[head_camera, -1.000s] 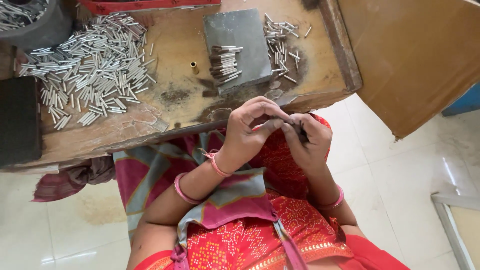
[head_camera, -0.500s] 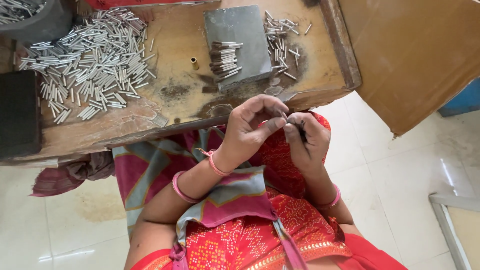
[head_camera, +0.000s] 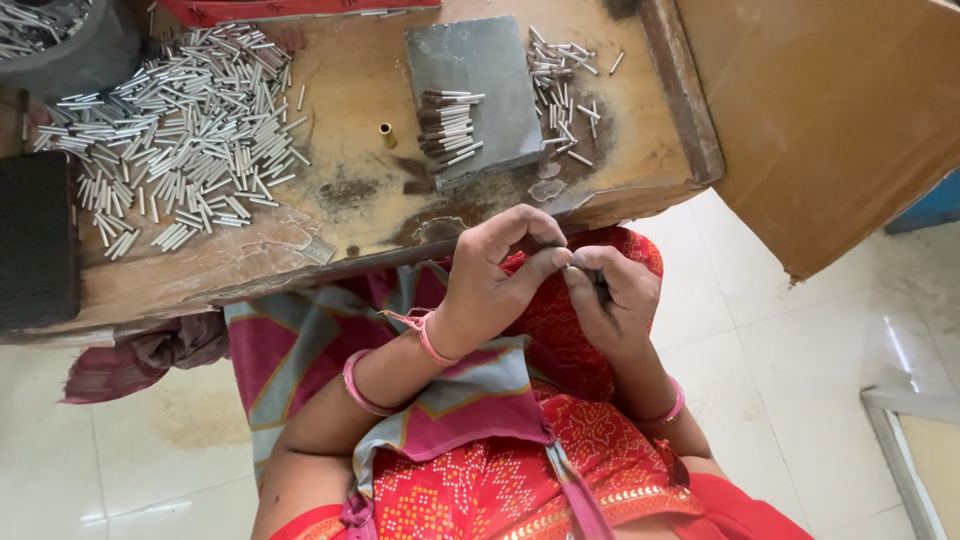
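Note:
My left hand (head_camera: 497, 275) and my right hand (head_camera: 612, 295) meet just in front of the worn wooden table (head_camera: 350, 215), over my lap. Both pinch one small dark thin piece (head_camera: 572, 258) between their fingertips; most of it is hidden by the fingers. On the table a grey metal block (head_camera: 470, 55) carries a short row of dark-tipped metal tubes (head_camera: 447, 125). A wide heap of short silver tubes (head_camera: 170, 140) covers the table's left half.
More loose tubes (head_camera: 565, 85) lie right of the block, and a small brass piece (head_camera: 386, 132) sits mid-table. A black pad (head_camera: 35, 240) lies at the left edge, a grey bowl (head_camera: 60, 40) of tubes top left. A brown board (head_camera: 830, 120) leans at right over pale floor tiles.
My hands stay together at the same spot; the fingers have shifted only slightly around the small piece. The view has tilted a little.

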